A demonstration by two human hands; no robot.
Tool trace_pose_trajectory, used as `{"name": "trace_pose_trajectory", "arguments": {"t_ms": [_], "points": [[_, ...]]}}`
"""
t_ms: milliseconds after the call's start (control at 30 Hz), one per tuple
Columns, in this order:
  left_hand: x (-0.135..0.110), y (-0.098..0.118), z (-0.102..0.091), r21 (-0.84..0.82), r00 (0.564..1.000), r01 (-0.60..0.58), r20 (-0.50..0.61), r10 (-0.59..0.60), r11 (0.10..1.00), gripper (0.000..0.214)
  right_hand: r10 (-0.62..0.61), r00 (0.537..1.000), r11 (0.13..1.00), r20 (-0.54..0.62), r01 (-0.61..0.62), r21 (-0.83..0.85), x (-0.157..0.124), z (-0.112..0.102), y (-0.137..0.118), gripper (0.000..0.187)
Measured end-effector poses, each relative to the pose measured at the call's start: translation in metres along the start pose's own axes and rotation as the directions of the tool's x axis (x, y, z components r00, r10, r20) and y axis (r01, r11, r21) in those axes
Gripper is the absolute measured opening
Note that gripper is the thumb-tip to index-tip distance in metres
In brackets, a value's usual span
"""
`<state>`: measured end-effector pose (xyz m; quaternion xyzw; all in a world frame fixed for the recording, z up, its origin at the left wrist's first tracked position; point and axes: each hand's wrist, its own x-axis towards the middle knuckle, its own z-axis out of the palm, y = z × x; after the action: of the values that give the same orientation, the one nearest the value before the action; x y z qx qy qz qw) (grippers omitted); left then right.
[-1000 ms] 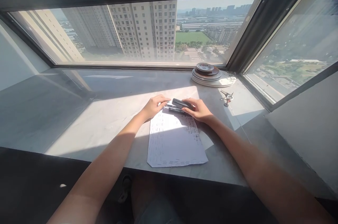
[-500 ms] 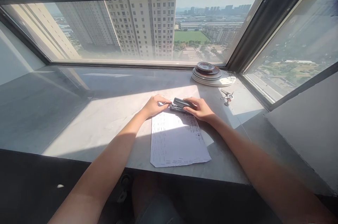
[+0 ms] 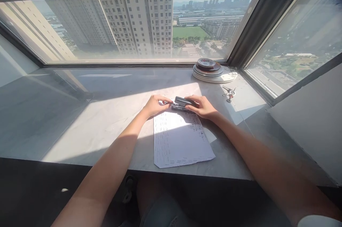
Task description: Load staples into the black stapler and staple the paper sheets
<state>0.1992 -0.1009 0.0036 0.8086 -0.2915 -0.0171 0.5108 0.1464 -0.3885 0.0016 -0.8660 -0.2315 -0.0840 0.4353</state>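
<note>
A black stapler (image 3: 181,101) lies across the far end of a white sheet of paper (image 3: 181,141), its upper arm raised from its base. My right hand (image 3: 201,106) is wrapped round the stapler from the right, with the thumb on the near side. From the left, my left hand (image 3: 157,105) brings its thumb and fingertips together at the stapler's front end. What they pinch is too small to tell. Rows of short dark dashes, like staples, run along the paper's left and near edges, and more dark marks cluster at its upper right.
The paper rests on a grey stone windowsill (image 3: 112,127), close to its front edge. A stack of plates (image 3: 211,72) stands at the back right by the window frame. Nearer is a small metal object with arms (image 3: 229,93). Bright sun and shadow cross the sill.
The view has shifted slightly. Both hands keep nearly the same place at the stapler, and its upper arm still stands raised. The paper's position relative to the hands looks almost unchanged.
</note>
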Motion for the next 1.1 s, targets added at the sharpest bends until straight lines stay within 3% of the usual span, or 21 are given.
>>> {"name": "trace_pose_trajectory", "arguments": {"t_ms": [533, 700, 933, 1100], "points": [[0.001, 0.000, -0.001, -0.056, 0.999, 0.009, 0.043, -0.006, 0.998, 0.016, 0.015, 1.000, 1.000, 0.017, -0.015, 0.019, 0.000, -0.002, -0.002, 0.044], [-0.001, -0.002, -0.011, 0.012, 0.999, 0.004, 0.037, -0.005, 1.000, 0.012, -0.004, 1.000, 0.999, -0.011, 0.005, 0.035, 0.000, 0.000, 0.002, 0.042], [-0.005, -0.002, -0.019, -0.165, 0.991, 0.046, 0.131, -0.024, 0.985, 0.015, -0.028, 1.000, 0.999, 0.003, 0.028, -0.029, 0.000, -0.002, 0.005, 0.041], [-0.002, -0.001, -0.008, -0.118, 0.996, -0.051, 0.070, 0.060, 0.992, 0.009, -0.040, 0.999, 0.996, 0.021, 0.042, -0.074, -0.002, 0.001, -0.008, 0.034]]}}
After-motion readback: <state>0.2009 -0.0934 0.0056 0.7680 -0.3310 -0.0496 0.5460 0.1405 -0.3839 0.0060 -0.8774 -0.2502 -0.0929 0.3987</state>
